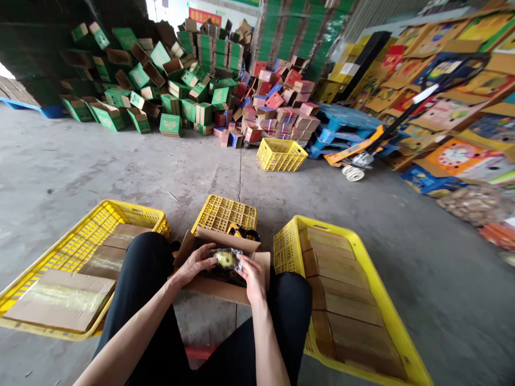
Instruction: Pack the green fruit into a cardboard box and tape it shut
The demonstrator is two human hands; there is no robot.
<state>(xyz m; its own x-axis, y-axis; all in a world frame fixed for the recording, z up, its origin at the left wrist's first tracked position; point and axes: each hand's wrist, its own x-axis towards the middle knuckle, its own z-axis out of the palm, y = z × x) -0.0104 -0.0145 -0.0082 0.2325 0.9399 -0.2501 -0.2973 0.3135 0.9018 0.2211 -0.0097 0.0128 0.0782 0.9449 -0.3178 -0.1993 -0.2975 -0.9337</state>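
An open cardboard box sits between my knees with its flaps spread. Over its opening I hold a clear plastic packet with a round yellow-green thing showing inside. My left hand grips the packet's left end, and my right hand has its fingers closed on the right end. Dark contents lie beneath the packet, mostly hidden by it and my hands. Just beyond the box, an orange-and-black tool rests on an upturned yellow crate.
Yellow crates with closed cardboard boxes flank me, one left and one right. Another yellow crate stands ahead. Farther off are heaped green cartons, blue pallets, an orange pallet jack and stacked printed boxes.
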